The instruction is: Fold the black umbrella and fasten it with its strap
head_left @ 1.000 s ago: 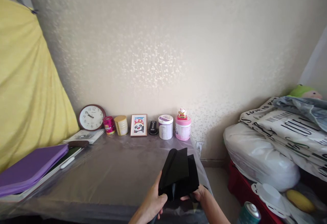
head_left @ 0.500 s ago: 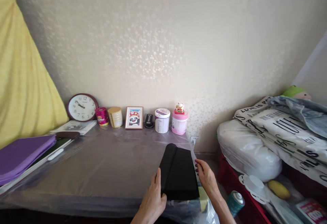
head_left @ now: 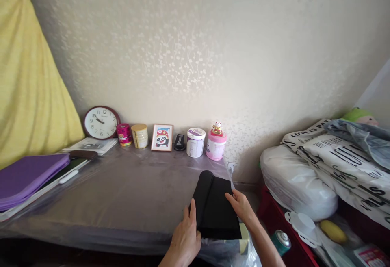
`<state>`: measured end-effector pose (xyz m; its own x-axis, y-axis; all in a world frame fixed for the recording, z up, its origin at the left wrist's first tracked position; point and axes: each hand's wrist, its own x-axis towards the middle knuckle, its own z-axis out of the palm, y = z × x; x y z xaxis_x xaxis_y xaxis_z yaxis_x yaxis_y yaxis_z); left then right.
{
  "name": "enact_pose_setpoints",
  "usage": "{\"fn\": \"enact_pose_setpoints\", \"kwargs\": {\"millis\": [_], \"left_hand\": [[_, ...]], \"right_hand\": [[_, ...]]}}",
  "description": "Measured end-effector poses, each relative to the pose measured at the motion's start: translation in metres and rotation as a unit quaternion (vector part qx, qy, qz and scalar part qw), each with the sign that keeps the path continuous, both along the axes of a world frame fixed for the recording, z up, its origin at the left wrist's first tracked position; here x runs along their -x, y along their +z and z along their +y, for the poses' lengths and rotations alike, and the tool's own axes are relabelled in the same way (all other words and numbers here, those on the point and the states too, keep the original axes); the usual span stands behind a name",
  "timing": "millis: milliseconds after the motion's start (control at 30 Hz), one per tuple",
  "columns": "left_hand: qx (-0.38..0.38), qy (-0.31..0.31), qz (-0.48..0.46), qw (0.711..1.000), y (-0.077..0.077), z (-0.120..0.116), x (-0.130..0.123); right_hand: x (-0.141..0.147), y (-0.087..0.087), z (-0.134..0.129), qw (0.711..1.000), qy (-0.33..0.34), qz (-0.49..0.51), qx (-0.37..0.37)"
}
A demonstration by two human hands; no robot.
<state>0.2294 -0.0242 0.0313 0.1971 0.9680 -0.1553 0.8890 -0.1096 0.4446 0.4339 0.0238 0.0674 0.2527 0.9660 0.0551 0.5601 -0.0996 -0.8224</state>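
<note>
A flat black case (head_left: 218,206) with a fold running along its left part lies at the right front corner of the plastic-covered table (head_left: 137,202). My left hand (head_left: 187,232) grips its left edge near the front, with the fingers partly hidden beneath. At the right edge, my right hand (head_left: 240,207) holds the case, its thumb resting on top and the other fingers along the side.
Along the wall stand a clock (head_left: 102,123), a picture frame (head_left: 162,137), a purple-white tub (head_left: 195,143) and a pink tub (head_left: 216,147) with a figurine. Purple folders (head_left: 33,177) lie at left. A spray can (head_left: 280,240) and red bin (head_left: 300,255) are at right.
My right hand has moved left onto the right edge of the case and now holds it. My left hand keeps its grip. The view has shifted slightly.
</note>
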Motion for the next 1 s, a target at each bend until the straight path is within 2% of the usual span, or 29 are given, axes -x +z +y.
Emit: {"fn": "enact_pose_setpoints", "kwargs": {"millis": [100, 267, 400, 533, 700, 867, 933, 1000], "left_hand": [[-0.005, 0.002, 0.009, 1.0, 0.002, -0.001, -0.001], [-0.005, 0.005, 0.004, 1.0, 0.004, -0.001, -0.002], [-0.013, -0.002, -0.005, 1.0, 0.004, 0.0, 0.0], [-0.008, -0.014, 0.015, 1.0, 0.005, 0.0, 0.001], [0.003, -0.022, 0.029, 0.999, 0.008, -0.001, 0.001], [-0.026, -0.026, 0.016, 0.999, 0.003, -0.005, 0.015], [-0.066, -0.013, 0.02, 0.998, 0.001, -0.008, 0.022], [-0.137, 0.005, 0.025, 0.99, 0.001, -0.01, 0.026]], "right_hand": [[0.01, 0.003, 0.007, 0.995, 0.046, 0.089, -0.016], [0.046, 0.018, 0.022, 0.975, 0.095, 0.198, -0.046], [0.072, 0.012, 0.039, 0.967, 0.106, 0.225, -0.056], [0.086, -0.009, 0.056, 0.973, 0.108, 0.197, -0.048], [0.086, -0.029, 0.067, 0.995, 0.082, 0.049, -0.038], [0.085, -0.032, 0.069, 0.991, 0.135, 0.0, -0.003], [0.086, -0.031, 0.068, 0.988, 0.155, 0.009, 0.008], [0.088, -0.027, 0.065, 0.985, 0.171, 0.024, 0.012]]}}
